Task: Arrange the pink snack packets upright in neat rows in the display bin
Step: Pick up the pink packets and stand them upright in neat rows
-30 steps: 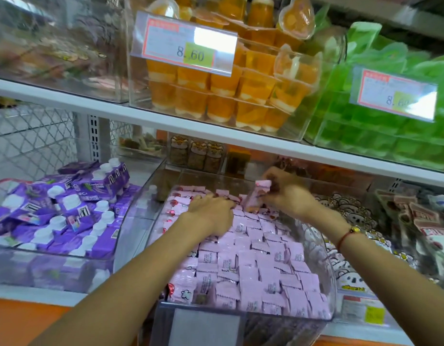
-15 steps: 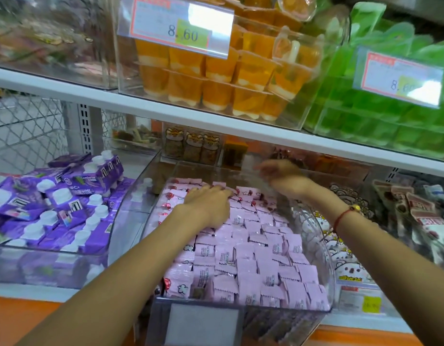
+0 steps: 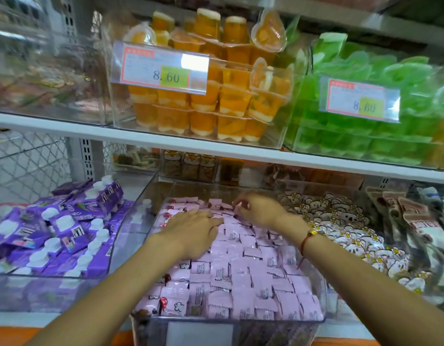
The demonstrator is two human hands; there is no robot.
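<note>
While pink packets (image 3: 241, 278) fill the clear bin (image 3: 321, 290), left hand (image 3: 193, 233) presses flat, right hand (image 3: 261, 211) pinches one.

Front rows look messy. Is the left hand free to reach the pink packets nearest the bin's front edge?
Probably yes: the left hand rests flat mid-bin holding nothing, and the front pink snack packets lie uncovered.

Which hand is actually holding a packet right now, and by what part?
The left hand lies flat on the pink packets, holding nothing. The right hand has its fingers curled at the back row; motion blur hides whether they pinch a packet.
</note>
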